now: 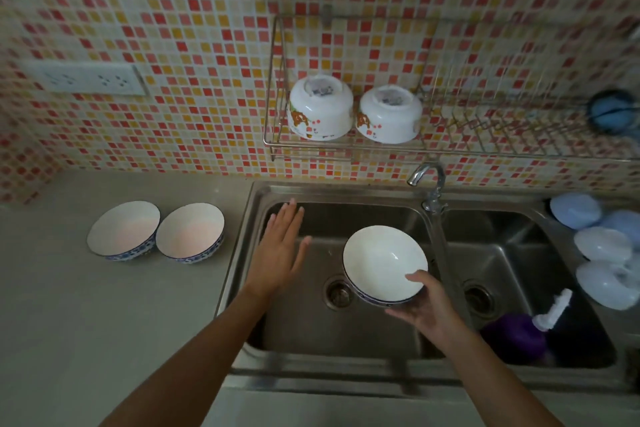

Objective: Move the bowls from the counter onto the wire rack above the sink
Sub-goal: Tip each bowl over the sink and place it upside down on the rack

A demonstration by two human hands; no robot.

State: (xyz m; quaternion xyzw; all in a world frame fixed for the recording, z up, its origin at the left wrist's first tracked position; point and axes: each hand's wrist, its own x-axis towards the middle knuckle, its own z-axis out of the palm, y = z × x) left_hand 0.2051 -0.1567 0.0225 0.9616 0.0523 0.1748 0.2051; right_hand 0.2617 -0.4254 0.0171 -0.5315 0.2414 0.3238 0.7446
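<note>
Held bowl: one white blue-rimmed bowl (pixel 384 263), gripped by right hand (pixel 427 308) over steel sink (pixel 346 340).
Desk bowls: two, left bowl (pixel 123 230) and its neighbour (pixel 189 232), touching.
Rack bowls: two upside-down, first (pixel 320 107), second (pixel 389 114), on wire rack (pixel 485 146).
Left hand (pixel 282 250): released, fingers spread.
Unclear: rack's right end cut off; blue blurred thing (pixel 607 111).

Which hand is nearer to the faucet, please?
Right. The right hand holds a bowl below the faucet; the left hand is farther left.
</note>
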